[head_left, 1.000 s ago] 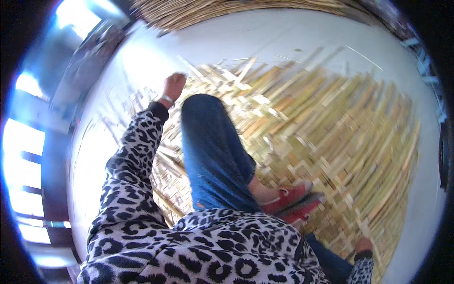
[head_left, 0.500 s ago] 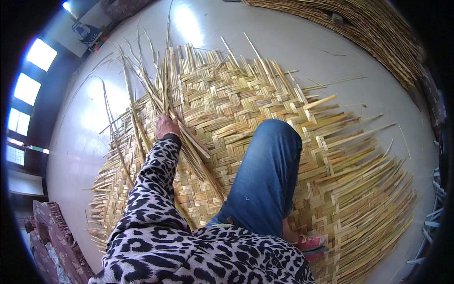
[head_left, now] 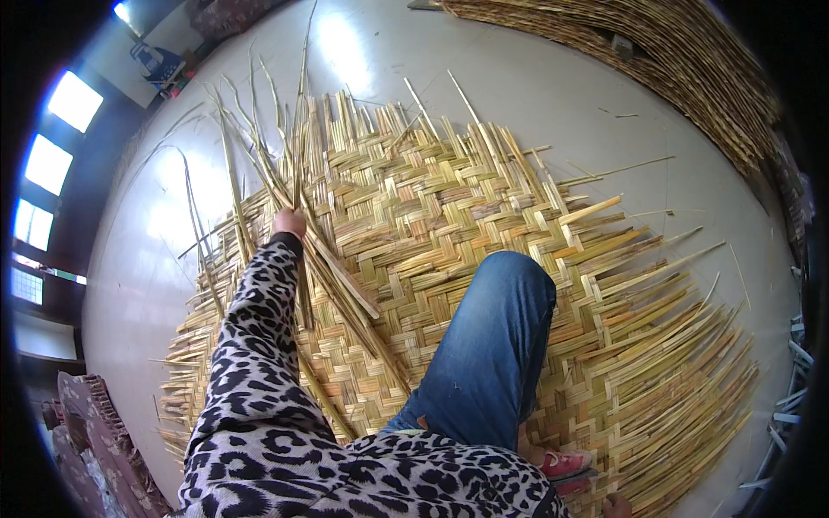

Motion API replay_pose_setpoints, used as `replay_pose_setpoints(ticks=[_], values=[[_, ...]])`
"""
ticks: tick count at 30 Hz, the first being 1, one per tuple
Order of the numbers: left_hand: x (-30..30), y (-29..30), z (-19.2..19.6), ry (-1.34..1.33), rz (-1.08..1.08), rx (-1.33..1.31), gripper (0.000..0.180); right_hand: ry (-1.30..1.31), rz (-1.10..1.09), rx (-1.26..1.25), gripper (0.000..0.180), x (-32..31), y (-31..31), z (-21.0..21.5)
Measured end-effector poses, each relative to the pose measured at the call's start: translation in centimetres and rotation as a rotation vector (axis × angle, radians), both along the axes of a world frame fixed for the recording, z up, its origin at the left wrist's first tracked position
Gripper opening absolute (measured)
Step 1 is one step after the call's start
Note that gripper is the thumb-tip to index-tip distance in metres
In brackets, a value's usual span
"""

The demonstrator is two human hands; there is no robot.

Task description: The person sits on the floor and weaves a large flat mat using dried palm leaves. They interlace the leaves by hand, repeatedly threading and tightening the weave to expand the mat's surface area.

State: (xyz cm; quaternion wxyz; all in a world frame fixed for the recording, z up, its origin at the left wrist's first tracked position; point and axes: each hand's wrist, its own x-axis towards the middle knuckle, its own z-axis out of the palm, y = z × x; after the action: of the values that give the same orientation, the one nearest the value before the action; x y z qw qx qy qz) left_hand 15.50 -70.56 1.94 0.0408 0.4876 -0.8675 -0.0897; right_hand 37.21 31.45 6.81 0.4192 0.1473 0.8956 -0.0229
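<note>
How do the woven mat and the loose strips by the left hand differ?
The woven mat is interlaced in a zigzag pattern; the loose strips are unwoven. The woven mat spreads broadly; the loose strips form a narrower bunch partly over it. Both are yellowish-tan.

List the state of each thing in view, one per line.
Left hand: closed around strips
Right hand: mostly cut off, grip unclear
Loose strips: lying slantwise across the mat, some gripped
Mat: woven inside, strip ends sticking out unwoven
Jeans leg: bent at the knee
Red shoe: resting on the mat
</note>
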Motion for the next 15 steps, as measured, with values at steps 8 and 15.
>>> replay_pose_setpoints(ticks=[8, 15], values=[[-16.7, 9.2, 15.1, 1.364, 0.038, 1.766, 0.012, 0.216, -0.291, -0.239, 0.037, -5.8, -6.1, 0.6], [-20.1, 52.7, 21.1, 0.850, -1.282, 0.160, 0.007, 0.569, -0.295, -0.820, 0.048, -14.5, -14.2, 1.4]])
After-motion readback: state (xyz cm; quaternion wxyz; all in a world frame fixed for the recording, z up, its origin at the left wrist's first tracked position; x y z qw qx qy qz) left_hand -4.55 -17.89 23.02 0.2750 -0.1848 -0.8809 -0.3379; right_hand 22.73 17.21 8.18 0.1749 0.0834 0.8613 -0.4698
